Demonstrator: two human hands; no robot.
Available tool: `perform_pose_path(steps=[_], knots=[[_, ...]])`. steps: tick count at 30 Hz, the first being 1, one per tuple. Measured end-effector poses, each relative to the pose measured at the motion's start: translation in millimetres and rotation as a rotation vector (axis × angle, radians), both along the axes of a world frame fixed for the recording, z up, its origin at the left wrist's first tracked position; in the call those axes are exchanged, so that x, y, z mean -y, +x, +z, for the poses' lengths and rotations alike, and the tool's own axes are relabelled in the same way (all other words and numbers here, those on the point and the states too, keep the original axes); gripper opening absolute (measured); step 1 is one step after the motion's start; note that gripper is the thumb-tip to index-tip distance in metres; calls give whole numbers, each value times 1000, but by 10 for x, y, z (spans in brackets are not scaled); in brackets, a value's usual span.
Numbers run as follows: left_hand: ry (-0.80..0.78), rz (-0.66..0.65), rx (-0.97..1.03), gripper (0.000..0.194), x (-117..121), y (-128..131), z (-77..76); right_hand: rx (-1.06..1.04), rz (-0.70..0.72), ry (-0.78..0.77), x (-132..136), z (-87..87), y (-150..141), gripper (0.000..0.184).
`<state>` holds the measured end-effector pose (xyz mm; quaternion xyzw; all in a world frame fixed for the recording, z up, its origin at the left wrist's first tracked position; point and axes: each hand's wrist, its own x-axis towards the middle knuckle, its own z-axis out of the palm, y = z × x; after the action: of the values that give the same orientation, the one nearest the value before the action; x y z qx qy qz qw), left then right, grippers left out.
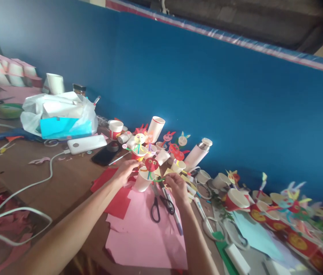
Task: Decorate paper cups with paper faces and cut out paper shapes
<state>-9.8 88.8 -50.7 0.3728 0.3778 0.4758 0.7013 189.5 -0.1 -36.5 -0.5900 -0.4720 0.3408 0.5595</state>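
A white paper cup stands between my hands, with a round red paper face above its rim and coloured bendy stems in it. My right hand pinches the end of a green stem that sticks out to the cup's right. On the cup's left side is my left hand, fingers closed near an orange stem; what they grip is too small to make out. Beneath lie pink paper and red paper. Black-handled scissors and a pen rest on the pink sheet.
Behind the cup stand several finished-looking cup figures and a pale thermos. A white power bank with a cable, a phone and a plastic bag lie left. More decorated cups crowd the right.
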Motion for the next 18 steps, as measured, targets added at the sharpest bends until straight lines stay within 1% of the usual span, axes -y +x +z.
perform_pose_path(steps=[3, 9, 18], knots=[[-5, -15, -8, 21, 3, 6, -3, 19, -18, 10, -19, 18, -23, 16], [-19, -39, -26, 22, 26, 6, 23, 82, -53, 21, -63, 50, -22, 19], [16, -41, -31, 18, 10, 2, -3, 192, -39, 45, -128, 25, -62, 20]])
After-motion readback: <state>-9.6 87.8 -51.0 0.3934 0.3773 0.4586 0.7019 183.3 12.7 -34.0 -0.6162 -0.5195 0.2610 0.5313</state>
